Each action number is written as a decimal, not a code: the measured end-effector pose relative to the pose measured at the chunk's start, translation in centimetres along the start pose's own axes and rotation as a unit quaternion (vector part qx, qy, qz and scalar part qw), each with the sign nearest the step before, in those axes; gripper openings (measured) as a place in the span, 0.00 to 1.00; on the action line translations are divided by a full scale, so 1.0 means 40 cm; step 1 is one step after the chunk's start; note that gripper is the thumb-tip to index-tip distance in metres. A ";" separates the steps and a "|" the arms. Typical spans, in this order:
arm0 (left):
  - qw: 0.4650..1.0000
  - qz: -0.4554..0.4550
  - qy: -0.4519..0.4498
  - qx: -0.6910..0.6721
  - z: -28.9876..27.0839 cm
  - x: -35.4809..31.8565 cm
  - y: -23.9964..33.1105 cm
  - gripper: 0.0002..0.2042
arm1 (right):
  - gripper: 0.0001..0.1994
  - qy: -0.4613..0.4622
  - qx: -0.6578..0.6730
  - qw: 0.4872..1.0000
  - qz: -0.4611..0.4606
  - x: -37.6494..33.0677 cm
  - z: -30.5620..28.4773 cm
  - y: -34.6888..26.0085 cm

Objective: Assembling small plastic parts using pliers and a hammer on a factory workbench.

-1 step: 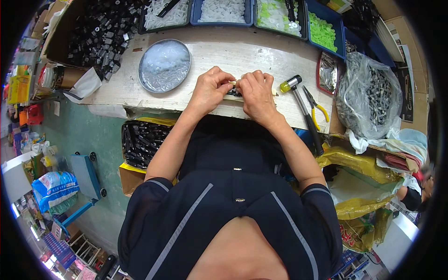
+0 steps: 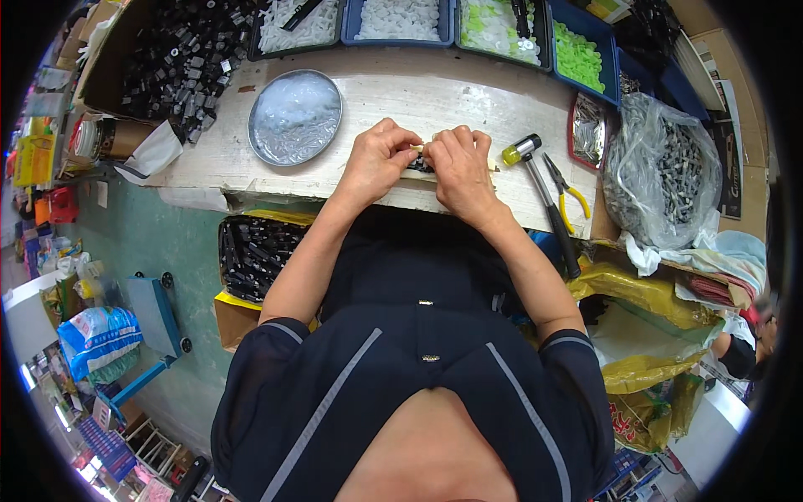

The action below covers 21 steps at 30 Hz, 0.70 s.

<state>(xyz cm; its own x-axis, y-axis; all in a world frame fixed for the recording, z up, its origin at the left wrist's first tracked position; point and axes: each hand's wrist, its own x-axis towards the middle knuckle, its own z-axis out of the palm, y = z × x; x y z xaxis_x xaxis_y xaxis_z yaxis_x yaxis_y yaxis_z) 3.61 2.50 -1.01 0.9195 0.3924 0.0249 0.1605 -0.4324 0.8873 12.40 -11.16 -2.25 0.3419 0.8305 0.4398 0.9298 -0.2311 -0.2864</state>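
Both my hands meet over a small black part [image 2: 420,164] at the front edge of the white worktable [image 2: 385,92]. My left hand [image 2: 381,163] pinches at its left end, thumb and fingers pressed together around something small and pale. My right hand [image 2: 460,171] has its fingers bent down over the right side of the part. Most of the part is hidden beneath my fingers, so its kind cannot be made out. To the right of my right hand lie a hammer [image 2: 539,180] with a yellow-ended head and pliers [image 2: 565,191] with yellow handles.
A round metal dish [image 2: 328,144] with clear gel stands left of my hands. Bins of white pieces [image 2: 400,20] and green pieces [image 2: 577,58] line the back. A box of black parts [image 2: 180,63] is far left, a clear bag [image 2: 623,176] of parts at right.
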 end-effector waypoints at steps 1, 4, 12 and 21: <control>1.000 0.000 0.000 0.001 0.000 0.002 0.001 0.07 | 0.06 0.001 0.001 1.000 0.001 0.002 -0.004 0.000; 1.000 -0.013 -0.015 0.011 0.002 0.012 0.005 0.08 | 0.06 -0.029 -0.013 0.999 -0.006 0.008 -0.017 0.011; 0.938 0.007 -0.204 0.281 -0.019 0.093 0.089 0.12 | 0.05 0.121 0.051 0.974 0.183 -0.022 -0.190 0.226; 0.930 0.149 -0.036 0.333 0.122 0.516 0.150 0.12 | 0.12 -0.087 -0.214 0.886 0.402 -0.095 -0.226 0.403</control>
<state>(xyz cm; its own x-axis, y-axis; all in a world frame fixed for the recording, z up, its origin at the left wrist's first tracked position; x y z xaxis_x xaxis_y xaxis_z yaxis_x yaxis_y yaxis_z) 25.30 4.01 2.58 0.9765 0.1305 0.1717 0.0606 -0.9301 0.3623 27.34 -22.64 -0.84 0.9257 0.3672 0.0908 0.3745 -0.9235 -0.0828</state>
